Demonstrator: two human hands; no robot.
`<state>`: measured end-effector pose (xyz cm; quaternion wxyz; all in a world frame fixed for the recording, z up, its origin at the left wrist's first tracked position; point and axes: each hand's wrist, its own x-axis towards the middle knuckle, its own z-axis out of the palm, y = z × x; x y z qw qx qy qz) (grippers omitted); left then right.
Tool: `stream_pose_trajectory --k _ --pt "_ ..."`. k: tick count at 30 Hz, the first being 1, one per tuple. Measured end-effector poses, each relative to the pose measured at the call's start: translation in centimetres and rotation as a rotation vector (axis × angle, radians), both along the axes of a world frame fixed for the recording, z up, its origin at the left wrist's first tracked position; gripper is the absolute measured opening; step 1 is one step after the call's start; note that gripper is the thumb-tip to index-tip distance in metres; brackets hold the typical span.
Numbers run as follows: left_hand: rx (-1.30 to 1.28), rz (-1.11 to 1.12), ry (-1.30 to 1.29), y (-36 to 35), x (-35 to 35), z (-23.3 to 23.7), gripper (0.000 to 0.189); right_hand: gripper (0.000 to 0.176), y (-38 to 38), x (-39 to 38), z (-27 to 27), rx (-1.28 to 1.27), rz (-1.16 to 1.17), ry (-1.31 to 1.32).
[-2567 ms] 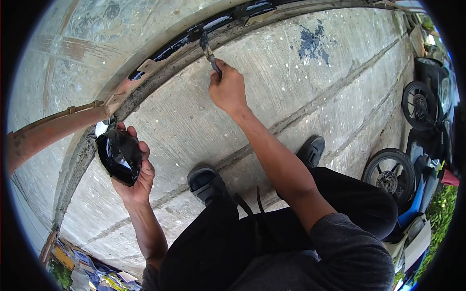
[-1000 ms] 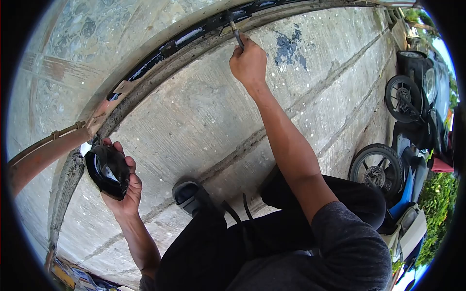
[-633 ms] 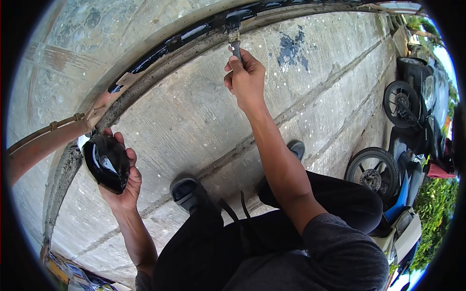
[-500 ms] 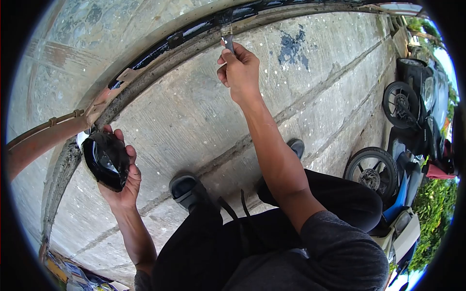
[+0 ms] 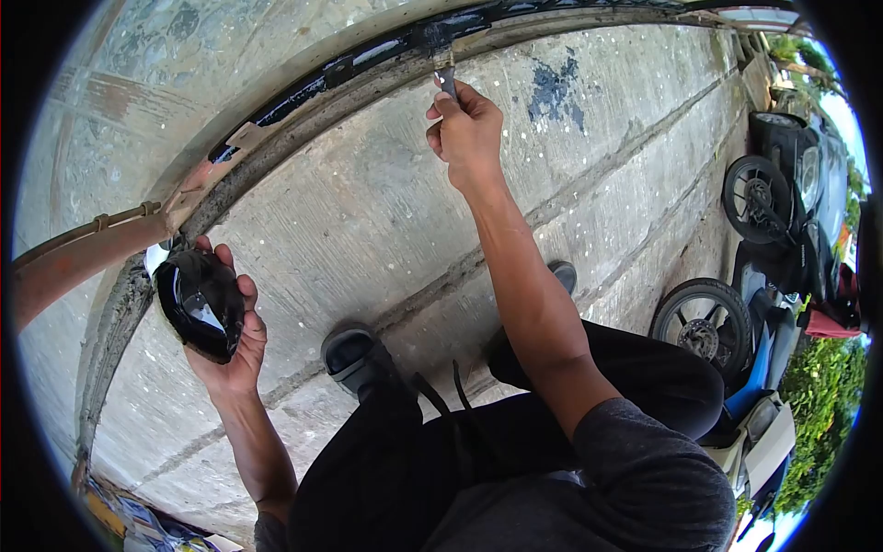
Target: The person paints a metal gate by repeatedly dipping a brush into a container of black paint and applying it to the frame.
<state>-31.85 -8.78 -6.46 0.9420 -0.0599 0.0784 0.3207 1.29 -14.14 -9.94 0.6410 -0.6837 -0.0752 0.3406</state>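
Between the thumb and fingers of my right hand (image 5: pixel 472 129) is the handle of a paintbrush (image 5: pixel 445 72). Its bristles touch a long metal rail (image 5: pixel 368 53) coated in wet, glossy black paint. Toward its left end the rail shows bare reddish-brown primer (image 5: pixel 198 184). My left hand (image 5: pixel 241 340) is wrapped round a small container of black paint (image 5: pixel 198 299), tilted so that its shiny inside faces me. Dark paint covers much of the container's rim.
Concrete ground (image 5: pixel 322 230) spotted with paint lies under the rail, with a dark paint patch (image 5: pixel 556 90) on it. A reddish pipe (image 5: pixel 92 267) slopes in at the left. My sandalled foot (image 5: pixel 354 359) is below. Parked motorcycles (image 5: pixel 708 331) stand at the right.
My right hand and the paintbrush have shifted slightly to the right along the rail. The left hand stays almost in place, with the container's inside showing a little differently.
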Motion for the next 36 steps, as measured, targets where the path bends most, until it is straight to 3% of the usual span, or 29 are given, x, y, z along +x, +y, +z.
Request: stream_pose_trajectory --k 12,15,18,22,25,26,30,36 --pt "0.018 0.010 -0.009 0.1 0.3 0.5 0.058 0.026 -1.3 2.1 -0.2 -0.120 0.088 -0.196" --pt "0.023 0.011 -0.013 0.0 0.4 0.8 0.058 0.026 -3.0 1.6 3.1 -0.128 0.047 -0.197" --pt "0.008 0.026 0.029 -0.2 0.4 1.2 0.058 0.025 -3.9 -1.0 4.7 -0.165 0.188 -0.211" --pt "0.034 0.029 0.034 -0.6 0.4 1.3 0.060 0.027 -2.6 -4.4 2.6 -0.141 0.264 -0.365" --pt "0.029 0.040 0.063 -0.9 0.0 1.7 0.060 0.027 -0.3 -6.1 0.3 -0.115 0.255 -0.642" --pt "0.049 0.053 0.070 -1.1 0.0 1.7 0.059 0.025 -0.2 -6.1 0.1 -0.238 0.385 -0.668" --pt "0.036 0.073 0.071 -1.3 -0.6 1.8 0.060 0.024 -0.9 -6.6 1.7 -0.170 0.337 -0.698" --pt "0.035 0.079 0.020 -0.8 -0.6 2.1 0.061 0.024 0.5 -5.7 2.5 -0.275 0.510 -0.707"
